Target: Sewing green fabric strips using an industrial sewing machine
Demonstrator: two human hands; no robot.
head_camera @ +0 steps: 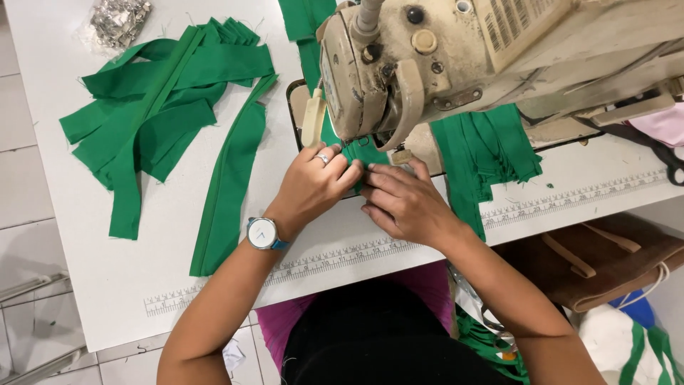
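Observation:
My left hand (313, 187), with a ring and a wristwatch, and my right hand (405, 203) meet under the head of a worn cream sewing machine (456, 57). Both pinch a narrow green fabric strip (362, 152) just in front of the needle area. The fingertips of the two hands touch each other over the strip. Most of that strip is hidden by my fingers and the machine head.
A pile of green fabric strips (157, 107) lies at the left of the white table (142, 278), with one long strip (231, 189) beside it. More green strips (484, 153) hang at the right. A bag of small metal parts (117, 21) sits far left. A brown bag (591, 260) rests below.

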